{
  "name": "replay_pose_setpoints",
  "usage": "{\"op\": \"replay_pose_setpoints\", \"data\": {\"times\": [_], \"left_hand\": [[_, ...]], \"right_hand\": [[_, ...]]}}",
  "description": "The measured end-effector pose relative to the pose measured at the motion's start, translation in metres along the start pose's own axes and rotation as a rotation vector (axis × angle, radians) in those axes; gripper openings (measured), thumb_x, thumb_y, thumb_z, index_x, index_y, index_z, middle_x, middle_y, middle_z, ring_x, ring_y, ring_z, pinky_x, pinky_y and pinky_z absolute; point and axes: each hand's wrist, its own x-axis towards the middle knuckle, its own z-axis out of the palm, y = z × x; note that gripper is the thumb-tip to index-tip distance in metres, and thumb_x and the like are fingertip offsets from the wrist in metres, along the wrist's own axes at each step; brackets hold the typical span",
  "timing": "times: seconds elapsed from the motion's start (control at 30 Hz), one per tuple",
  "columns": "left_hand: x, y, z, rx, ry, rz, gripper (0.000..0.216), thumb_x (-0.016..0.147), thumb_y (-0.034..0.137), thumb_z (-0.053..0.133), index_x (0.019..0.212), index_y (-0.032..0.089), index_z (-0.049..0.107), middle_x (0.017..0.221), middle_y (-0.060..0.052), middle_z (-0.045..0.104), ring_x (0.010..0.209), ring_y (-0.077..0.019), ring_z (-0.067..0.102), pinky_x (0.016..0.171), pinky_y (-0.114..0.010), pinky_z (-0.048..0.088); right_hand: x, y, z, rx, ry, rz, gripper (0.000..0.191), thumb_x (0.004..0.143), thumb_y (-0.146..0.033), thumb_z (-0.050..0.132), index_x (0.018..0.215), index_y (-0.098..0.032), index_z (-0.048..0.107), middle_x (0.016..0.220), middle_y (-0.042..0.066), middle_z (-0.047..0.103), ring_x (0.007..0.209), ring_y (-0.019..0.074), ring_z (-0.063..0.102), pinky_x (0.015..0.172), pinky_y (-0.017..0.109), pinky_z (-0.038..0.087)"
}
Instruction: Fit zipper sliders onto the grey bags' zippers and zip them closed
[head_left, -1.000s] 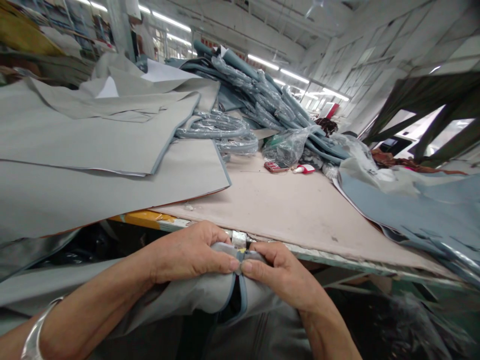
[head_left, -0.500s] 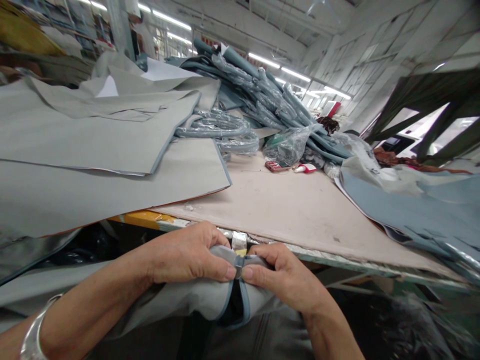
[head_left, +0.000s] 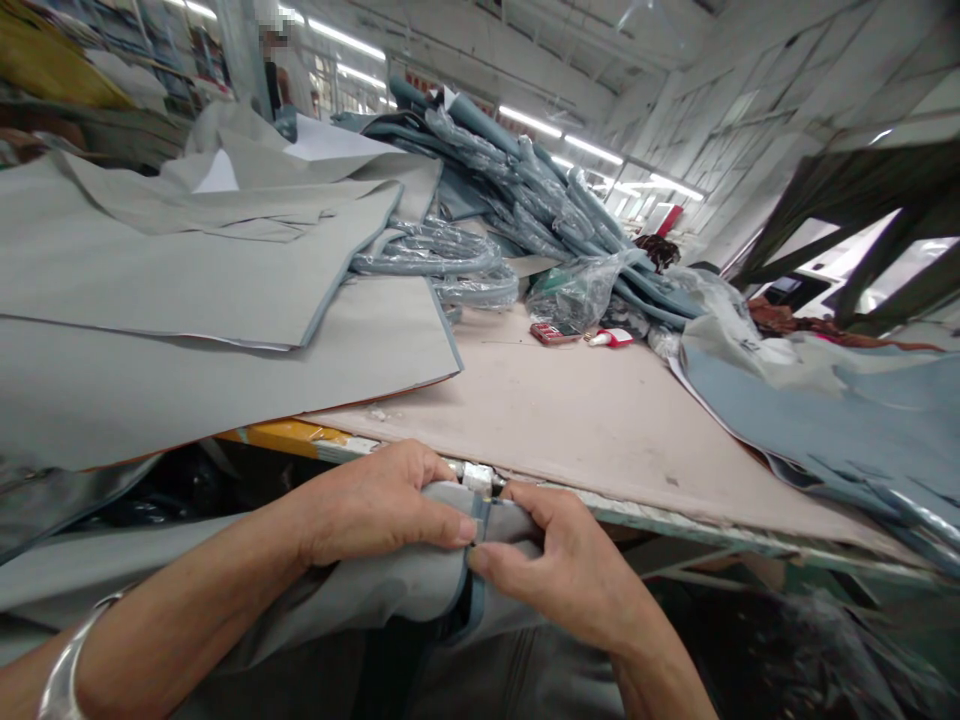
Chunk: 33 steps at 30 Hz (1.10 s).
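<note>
My left hand point(head_left: 375, 505) and my right hand point(head_left: 559, 570) pinch a grey fabric piece point(head_left: 390, 595) with blue-grey edge binding, just below the table's front edge point(head_left: 675, 515). The two thumbs and forefingers meet at the bound edges, pressing them together side by side. The fabric droops down toward my lap. A silver bangle point(head_left: 67, 660) sits on my left wrist.
Large grey fabric sheets point(head_left: 187, 300) are stacked on the table's left. Blue-grey bundles wrapped in plastic point(head_left: 525, 200) pile up at the back. Blue-grey sheets point(head_left: 825, 410) lie at the right. A red item point(head_left: 551, 333) and a small white-red object point(head_left: 609, 338) lie mid-table.
My right hand has slid slightly left and down along the bound edge, closing the gap between the two edges. My left hand has stayed almost still.
</note>
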Motion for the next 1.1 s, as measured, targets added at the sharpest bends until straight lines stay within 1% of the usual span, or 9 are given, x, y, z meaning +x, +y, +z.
{"op": "replay_pose_setpoints", "data": {"times": [0.07,0.17,0.33,0.4,0.5,0.67,0.87,0.93,1.1], "left_hand": [[-0.001,0.0,0.0,0.016,0.003,-0.009,0.035,0.067,0.045,0.071,0.076,0.012,0.064,0.065,0.0,0.049,0.06,-0.0115,0.038,0.051,-0.022,0.026],[-0.003,0.0,-0.003,0.057,-0.032,-0.013,0.033,0.065,0.044,0.07,0.074,0.014,0.062,0.064,0.001,0.049,0.059,-0.0117,0.038,0.05,-0.022,0.026],[-0.005,0.004,-0.007,0.215,-0.041,-0.001,0.032,0.064,0.046,0.069,0.071,0.015,0.061,0.063,0.001,0.048,0.058,-0.0115,0.038,0.048,-0.022,0.023],[-0.005,0.007,-0.008,0.243,-0.046,0.008,0.032,0.064,0.045,0.068,0.071,0.015,0.061,0.062,0.002,0.048,0.057,-0.0114,0.037,0.048,-0.022,0.024],[-0.005,0.007,-0.007,0.211,-0.066,0.015,0.029,0.063,0.042,0.069,0.072,0.015,0.062,0.062,0.002,0.048,0.057,-0.0113,0.037,0.048,-0.022,0.024],[-0.005,0.002,-0.007,0.164,-0.09,0.03,0.027,0.064,0.04,0.069,0.072,0.015,0.061,0.063,0.002,0.047,0.056,-0.0104,0.036,0.048,-0.022,0.024],[-0.004,0.002,-0.008,0.167,-0.095,0.04,0.025,0.065,0.038,0.068,0.073,0.015,0.061,0.063,0.003,0.048,0.057,-0.0107,0.037,0.049,-0.022,0.025],[-0.003,0.002,-0.008,0.166,-0.095,0.045,0.025,0.065,0.038,0.068,0.072,0.015,0.06,0.063,0.003,0.047,0.057,-0.0106,0.036,0.048,-0.022,0.024],[-0.003,0.001,-0.008,0.124,-0.122,0.057,0.025,0.064,0.038,0.068,0.072,0.015,0.059,0.062,0.002,0.047,0.056,-0.0103,0.036,0.048,-0.022,0.024]], "right_hand": [[0.001,-0.002,0.001,-0.033,0.023,-0.026,0.014,0.077,-0.023,0.069,0.07,-0.016,0.059,0.063,-0.006,0.048,0.06,0.0097,0.041,0.051,0.021,0.029],[0.002,-0.002,0.001,-0.02,-0.003,-0.024,0.011,0.078,-0.024,0.067,0.073,-0.016,0.061,0.064,-0.006,0.047,0.06,0.0094,0.04,0.05,0.021,0.029],[0.005,0.003,0.0,0.043,-0.049,0.072,0.018,0.075,-0.026,0.066,0.067,-0.016,0.054,0.06,-0.006,0.04,0.055,0.0087,0.032,0.046,0.022,0.023],[0.005,0.005,0.0,0.065,-0.067,0.082,0.021,0.076,-0.029,0.067,0.066,-0.017,0.053,0.058,-0.006,0.038,0.054,0.0087,0.031,0.046,0.022,0.022],[0.004,0.007,-0.002,0.082,-0.082,0.074,0.025,0.078,-0.033,0.068,0.067,-0.016,0.053,0.058,-0.006,0.038,0.055,0.0088,0.031,0.047,0.023,0.022],[0.001,0.008,-0.002,0.064,-0.074,0.034,0.025,0.083,-0.035,0.067,0.071,-0.016,0.056,0.061,-0.006,0.04,0.057,0.0092,0.033,0.049,0.023,0.023],[-0.003,0.002,0.002,-0.038,0.009,-0.004,0.017,0.082,-0.029,0.067,0.072,-0.016,0.062,0.064,-0.005,0.048,0.061,0.0102,0.04,0.053,0.023,0.029],[-0.003,0.0,0.003,-0.024,-0.004,-0.013,0.018,0.084,-0.027,0.066,0.071,-0.016,0.06,0.064,-0.005,0.047,0.06,0.0098,0.039,0.053,0.022,0.028],[-0.002,0.001,0.002,0.039,-0.087,-0.037,0.022,0.088,-0.029,0.062,0.071,-0.016,0.055,0.064,-0.006,0.041,0.06,0.0092,0.034,0.051,0.023,0.025]]}}
